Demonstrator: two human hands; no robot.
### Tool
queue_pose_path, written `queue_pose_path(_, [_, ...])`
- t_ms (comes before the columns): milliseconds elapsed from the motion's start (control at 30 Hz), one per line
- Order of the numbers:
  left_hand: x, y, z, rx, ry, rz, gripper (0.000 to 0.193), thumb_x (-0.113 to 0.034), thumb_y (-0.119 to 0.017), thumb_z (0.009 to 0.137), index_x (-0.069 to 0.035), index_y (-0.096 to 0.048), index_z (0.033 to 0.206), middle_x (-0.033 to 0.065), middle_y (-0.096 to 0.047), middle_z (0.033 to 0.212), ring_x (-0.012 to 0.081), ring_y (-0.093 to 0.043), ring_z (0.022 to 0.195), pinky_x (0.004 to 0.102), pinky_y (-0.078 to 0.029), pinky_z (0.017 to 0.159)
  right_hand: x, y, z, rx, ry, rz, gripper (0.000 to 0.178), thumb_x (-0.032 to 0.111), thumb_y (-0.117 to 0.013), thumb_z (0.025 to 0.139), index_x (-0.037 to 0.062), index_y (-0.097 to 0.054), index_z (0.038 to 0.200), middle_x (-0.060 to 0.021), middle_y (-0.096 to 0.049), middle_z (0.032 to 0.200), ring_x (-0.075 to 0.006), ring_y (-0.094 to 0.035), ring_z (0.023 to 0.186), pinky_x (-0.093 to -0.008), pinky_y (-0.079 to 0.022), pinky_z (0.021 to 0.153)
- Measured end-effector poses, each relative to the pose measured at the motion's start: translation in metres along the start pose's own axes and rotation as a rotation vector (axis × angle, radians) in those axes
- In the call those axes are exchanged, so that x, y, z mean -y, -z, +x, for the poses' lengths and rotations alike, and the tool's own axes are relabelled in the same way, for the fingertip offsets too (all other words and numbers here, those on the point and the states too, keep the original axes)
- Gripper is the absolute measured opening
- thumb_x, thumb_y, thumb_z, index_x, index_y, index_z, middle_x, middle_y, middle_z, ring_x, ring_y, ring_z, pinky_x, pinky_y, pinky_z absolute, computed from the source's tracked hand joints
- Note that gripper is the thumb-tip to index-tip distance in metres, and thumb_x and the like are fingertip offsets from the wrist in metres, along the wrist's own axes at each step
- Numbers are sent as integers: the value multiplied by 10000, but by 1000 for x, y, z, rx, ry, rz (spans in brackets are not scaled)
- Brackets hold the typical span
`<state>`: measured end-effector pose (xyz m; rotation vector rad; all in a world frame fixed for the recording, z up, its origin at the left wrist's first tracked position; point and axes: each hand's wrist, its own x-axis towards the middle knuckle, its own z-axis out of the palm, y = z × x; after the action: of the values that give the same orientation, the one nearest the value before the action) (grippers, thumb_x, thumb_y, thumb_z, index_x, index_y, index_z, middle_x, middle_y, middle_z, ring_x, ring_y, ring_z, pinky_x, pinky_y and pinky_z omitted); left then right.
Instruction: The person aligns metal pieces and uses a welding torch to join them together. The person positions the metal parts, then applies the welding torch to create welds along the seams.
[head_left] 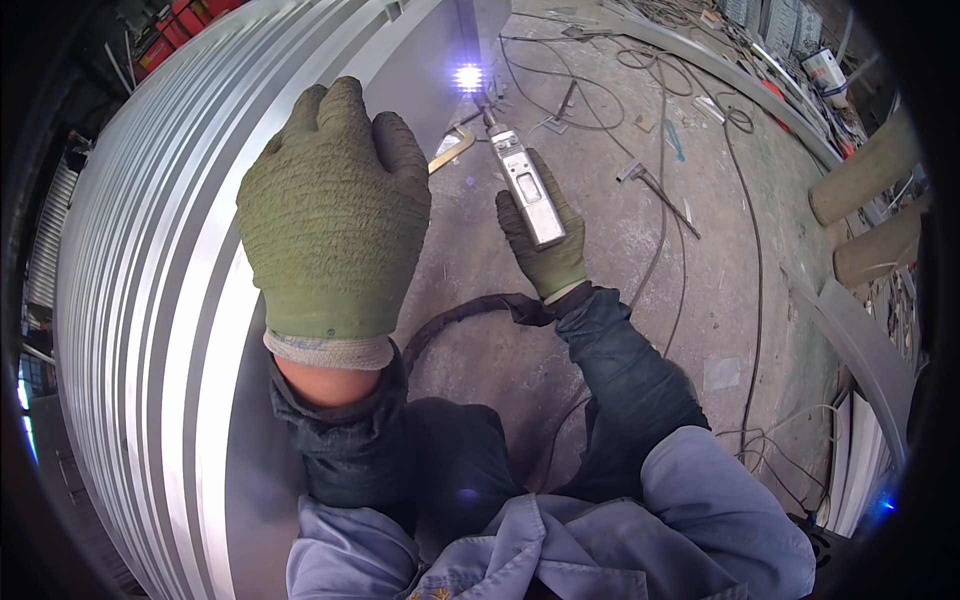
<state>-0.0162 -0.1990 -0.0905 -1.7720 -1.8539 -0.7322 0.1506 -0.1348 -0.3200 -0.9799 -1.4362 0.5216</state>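
Observation:
A green-gloved hand, my right hand (pixel 562 262), is wrapped round a silver handheld welding gun (pixel 524 180). The gun's nozzle points away from me at the end of a grey metal panel (pixel 418 65), where a bright violet-white weld spot (pixel 467 77) glows. From the gun's rear a dark sleeved cable (pixel 462 312) curves left over the floor. My left hand (pixel 335 215), in a matching glove, is raised back-up in front of the ribbed metal stack (pixel 165 300). Its fingers reach forward and look empty; their undersides are hidden, and whether it touches the metal I cannot tell.
Beside the nozzle lies a brass-coloured clamp-like piece (pixel 453 149). A hammer-like tool (pixel 655 190) rests on the concrete floor (pixel 715 290) at right, among loose black cables (pixel 748 215). Brown round tubes (pixel 865 175) and curved metal strips (pixel 860 350) line the right side.

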Motion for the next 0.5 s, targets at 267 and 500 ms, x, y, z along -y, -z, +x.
queue_pose_path(267, [0, 0, 0, 4, -4, 26, 419, -312, -687, 1054, -19, -768, 1343, 209, -812, 1254, 375, -812, 1110, 471, -643, 1000, -2, 1, -2, 24, -42, -9, 698, 255, -800, 1056, 62, -523, 1667, -115, -825, 1174, -179, -815, 989, -327, -661, 863])
queue_pose_path(500, [2, 0, 1, -5, -12, 20, 417, -307, -686, 1057, -14, -767, 1342, 206, -815, 1245, 372, -813, 1104, 469, -644, 996, 0, 0, -1, 2, 10, -17, 707, 240, -817, 1045, 62, -527, 1665, -108, -827, 1145, -168, -806, 954, -326, -657, 844])
